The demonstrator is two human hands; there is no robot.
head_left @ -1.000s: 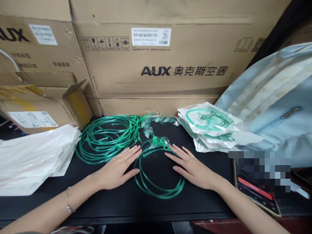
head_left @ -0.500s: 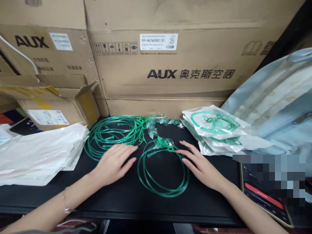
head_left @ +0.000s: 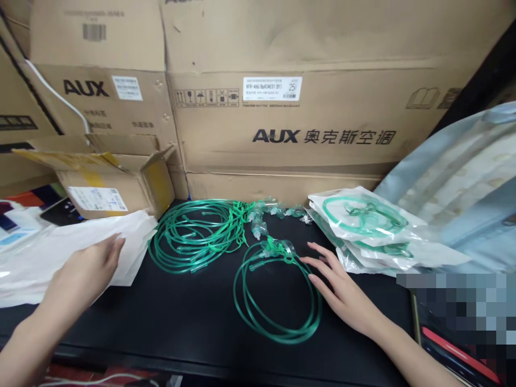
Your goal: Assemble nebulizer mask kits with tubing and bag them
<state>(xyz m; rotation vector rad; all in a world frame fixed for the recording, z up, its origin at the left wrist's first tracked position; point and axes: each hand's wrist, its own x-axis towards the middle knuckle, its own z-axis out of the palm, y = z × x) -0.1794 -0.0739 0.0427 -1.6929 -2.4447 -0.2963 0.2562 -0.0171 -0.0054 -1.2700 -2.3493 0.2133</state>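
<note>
A coil of clear green tubing (head_left: 278,339) lies on the black table, with a small clear plastic mask (head_left: 287,247) and a bright green strap at its far side. Spread at the coil's right edge is my right hand (head_left: 342,290), its fingertips on or just beside the tubing. Over the stack of white plastic bags (head_left: 36,263) at the left is my left hand (head_left: 86,269), its fingers bent and pressed together. Whether a bag edge is between them is hidden. Between the hands lies a larger bundle of green tubing (head_left: 181,260) with several green straps (head_left: 237,220).
Clear plastic parts (head_left: 270,204) lie behind the coil. Packed bags with masks and tubing (head_left: 363,220) are stacked at the right, before a light blue cloth item (head_left: 475,177). An open carton (head_left: 155,183) stands back left, and large cardboard boxes (head_left: 322,97) wall off the back.
My left hand has moved left from beside the tubing bundle to the white bags, and its fingers have closed together. My right hand stays by the coil. The camera view has shifted.
</note>
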